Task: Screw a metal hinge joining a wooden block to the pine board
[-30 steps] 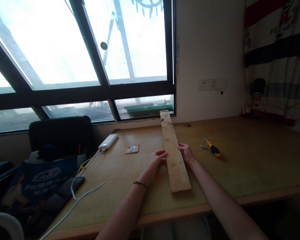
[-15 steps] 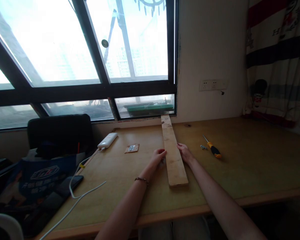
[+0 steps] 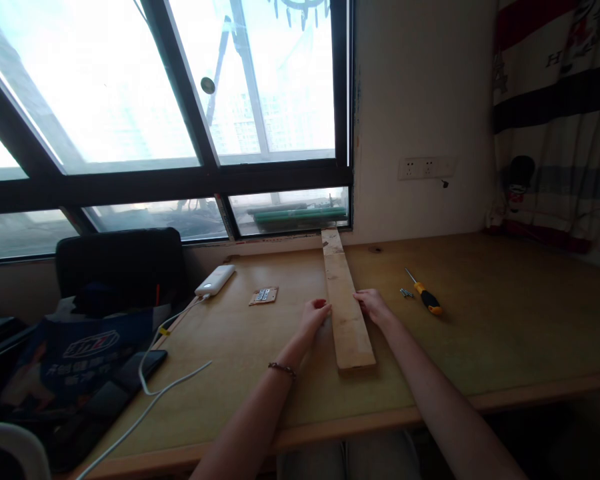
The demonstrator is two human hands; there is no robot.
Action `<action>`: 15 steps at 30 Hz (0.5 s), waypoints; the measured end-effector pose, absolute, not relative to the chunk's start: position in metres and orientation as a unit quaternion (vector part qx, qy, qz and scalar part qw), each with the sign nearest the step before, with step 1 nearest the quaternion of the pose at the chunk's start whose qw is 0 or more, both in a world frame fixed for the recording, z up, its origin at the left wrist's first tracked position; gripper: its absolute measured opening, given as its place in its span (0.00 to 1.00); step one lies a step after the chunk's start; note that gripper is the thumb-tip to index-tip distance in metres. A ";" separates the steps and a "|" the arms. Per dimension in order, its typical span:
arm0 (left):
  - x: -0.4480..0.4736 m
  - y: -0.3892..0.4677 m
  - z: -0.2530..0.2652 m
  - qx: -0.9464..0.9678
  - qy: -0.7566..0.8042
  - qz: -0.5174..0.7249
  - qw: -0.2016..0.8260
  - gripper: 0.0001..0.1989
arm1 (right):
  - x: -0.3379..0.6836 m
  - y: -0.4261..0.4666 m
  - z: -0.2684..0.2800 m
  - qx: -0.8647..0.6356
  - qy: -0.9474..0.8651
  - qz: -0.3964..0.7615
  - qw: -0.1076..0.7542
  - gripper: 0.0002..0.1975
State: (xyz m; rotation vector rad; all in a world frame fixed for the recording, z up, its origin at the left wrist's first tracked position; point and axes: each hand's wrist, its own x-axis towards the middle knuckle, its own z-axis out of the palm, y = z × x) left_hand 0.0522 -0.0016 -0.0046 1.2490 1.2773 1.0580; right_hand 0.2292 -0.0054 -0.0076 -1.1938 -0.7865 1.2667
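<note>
We see the plank [image 3: 347, 307] lying flat between our left hand [image 3: 314, 315] and right hand [image 3: 375, 305], whose loosely curled fingers seem to press its edges.

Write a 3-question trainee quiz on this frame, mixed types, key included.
1. True or false: both hands are off the plank.
2. Which lies right of the plank? A) power bank B) screwdriver C) hinge
3. Fill in: the plank's far end points toward the ____.

Key
1. False: the left hand and right hand rest against its two long edges.
2. B; the small screws lie beside it on the desk.
3. Window.
</note>
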 end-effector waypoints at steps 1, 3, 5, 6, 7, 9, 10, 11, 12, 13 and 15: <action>0.053 -0.004 -0.005 0.517 0.524 0.442 0.512 0.14 | 0.229 -0.006 -0.007 -0.510 -0.341 0.539 0.578 0.03; 0.055 -0.008 -0.006 0.530 0.510 0.437 0.517 0.15 | 0.229 -0.007 -0.005 -0.509 -0.350 0.531 0.580 0.04; 0.057 -0.010 -0.008 0.552 0.509 0.421 0.509 0.16 | 0.230 -0.007 -0.005 -0.510 -0.359 0.520 0.584 0.04; 0.058 -0.011 -0.009 0.566 0.508 0.416 0.499 0.17 | 0.231 -0.007 -0.005 -0.510 -0.363 0.513 0.587 0.05; 0.058 -0.011 -0.010 0.580 0.506 0.415 0.485 0.18 | 0.232 -0.006 -0.006 -0.511 -0.367 0.506 0.591 0.05; 0.060 -0.011 -0.013 0.609 0.496 0.416 0.458 0.18 | 0.235 -0.005 -0.008 -0.513 -0.373 0.489 0.599 0.06; 0.060 -0.011 -0.014 0.623 0.490 0.415 0.447 0.19 | 0.236 -0.004 -0.010 -0.514 -0.375 0.481 0.603 0.07; 0.060 -0.011 -0.015 0.638 0.482 0.413 0.436 0.20 | 0.237 -0.003 -0.011 -0.516 -0.377 0.474 0.606 0.07; 0.060 -0.011 -0.015 0.652 0.476 0.409 0.427 0.21 | 0.238 -0.002 -0.012 -0.517 -0.379 0.469 0.608 0.08; 0.060 -0.012 -0.016 0.666 0.469 0.404 0.417 0.22 | 0.239 -0.001 -0.012 -0.518 -0.380 0.465 0.609 0.08; 0.059 -0.014 -0.017 0.692 0.455 0.396 0.396 0.23 | 0.240 0.000 -0.013 -0.521 -0.383 0.458 0.610 0.08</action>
